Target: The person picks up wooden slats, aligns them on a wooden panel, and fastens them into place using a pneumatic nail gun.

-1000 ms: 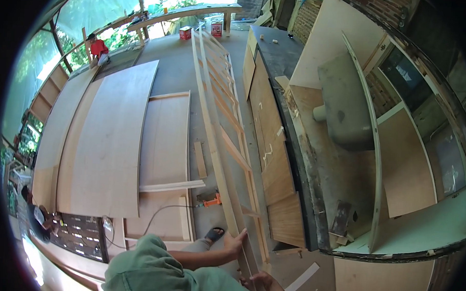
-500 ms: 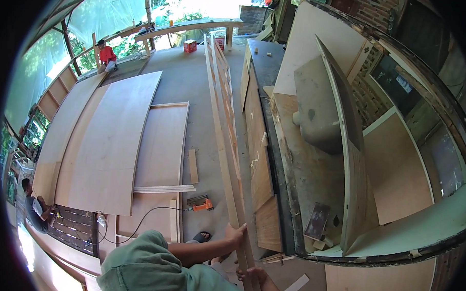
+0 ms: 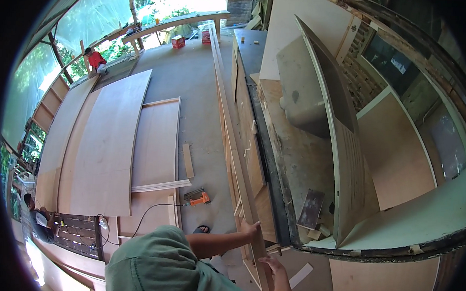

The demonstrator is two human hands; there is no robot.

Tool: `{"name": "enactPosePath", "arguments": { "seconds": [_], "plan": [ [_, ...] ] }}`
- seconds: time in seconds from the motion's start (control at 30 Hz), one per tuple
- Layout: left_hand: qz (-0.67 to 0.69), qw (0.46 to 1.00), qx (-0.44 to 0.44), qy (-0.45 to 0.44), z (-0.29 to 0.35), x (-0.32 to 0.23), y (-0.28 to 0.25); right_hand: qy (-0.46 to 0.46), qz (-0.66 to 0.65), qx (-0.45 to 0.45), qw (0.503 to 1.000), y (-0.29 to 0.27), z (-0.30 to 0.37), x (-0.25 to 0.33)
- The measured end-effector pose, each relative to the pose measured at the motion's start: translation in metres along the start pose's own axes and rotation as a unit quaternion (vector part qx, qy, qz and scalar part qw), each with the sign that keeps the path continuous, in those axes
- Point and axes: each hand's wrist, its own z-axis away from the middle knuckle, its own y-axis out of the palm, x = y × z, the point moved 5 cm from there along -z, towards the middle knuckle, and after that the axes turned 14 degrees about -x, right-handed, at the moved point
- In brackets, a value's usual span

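A long, narrow frame of pale wood strips (image 3: 243, 184) stretches away from me across the floor, standing on its edge with short crosspieces showing on its left side. My left hand (image 3: 250, 232) is closed around its upper strip. Closer to the near end, my right hand (image 3: 276, 267) grips the same strip, with fingers on its top face. Left of my arms an orange nail gun (image 3: 200, 198) lies on the floor, joined to a dark hose.
Large plywood panels (image 3: 107, 146) lie at left, beside a shallow wooden frame (image 3: 156, 132). A dark-edged bench (image 3: 273, 167) and a leaning panel (image 3: 340, 149) stand at right. One person in red (image 3: 96, 61) is at far left, another in dark clothes (image 3: 41, 221) at near left.
The wooden frame has rolled in my hands: its crosspieces, seen on the right before, now show on the left. Both hands have shifted slightly right, and the view has turned a little.
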Motion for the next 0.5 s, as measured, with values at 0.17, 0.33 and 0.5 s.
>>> {"name": "enactPosePath", "arguments": {
  "seconds": [0.17,0.33,0.5],
  "plan": [
    [-0.066,0.996,0.038,0.035,-0.002,0.023,0.026,-0.258,0.218,-0.217,0.916,-0.019,-0.005,-0.007],
    [-0.073,0.982,0.147,0.096,-0.001,0.010,0.048,-0.348,0.407,-0.468,0.703,-0.014,0.029,0.006],
    [-0.193,0.969,0.153,-0.034,-0.012,0.006,0.064,-0.435,0.528,-0.513,0.518,0.016,0.049,0.022]
  ]
}}
